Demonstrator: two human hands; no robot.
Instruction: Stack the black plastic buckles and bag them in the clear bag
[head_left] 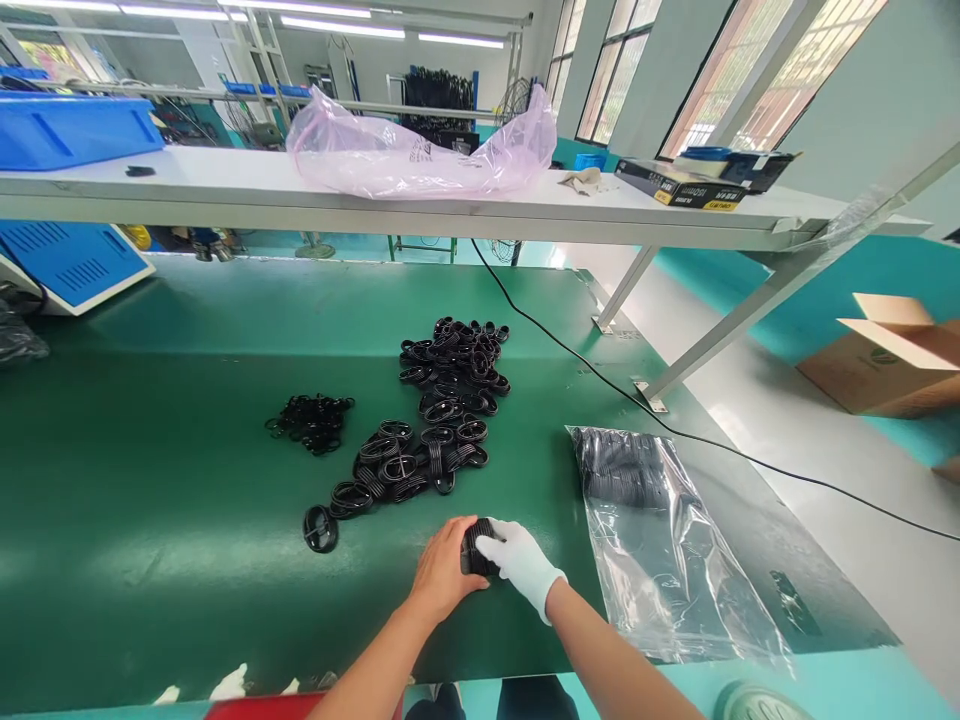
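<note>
Between my two hands stands a short stack of black oval ring-shaped parts point(478, 548), just above the green tabletop or on it. My bare left hand point(444, 565) closes round its left side, thumb low in front. On the right side, my right hand point(521, 562) in a white glove grips the same stack. Just beyond lies a heap of black oval parts point(439, 430), some in nested stacks. A single oval part point(320, 528) with a crossbar sits left of it. Further left is a pile of small black pieces point(311, 422).
A clear plastic bag point(660, 540) with black parts in its far end lies at right. A black cable point(570, 345) crosses the green table point(187, 430). The raised white shelf point(225, 190) holds a pink plastic bag point(420, 150) and a blue bin point(75, 130).
</note>
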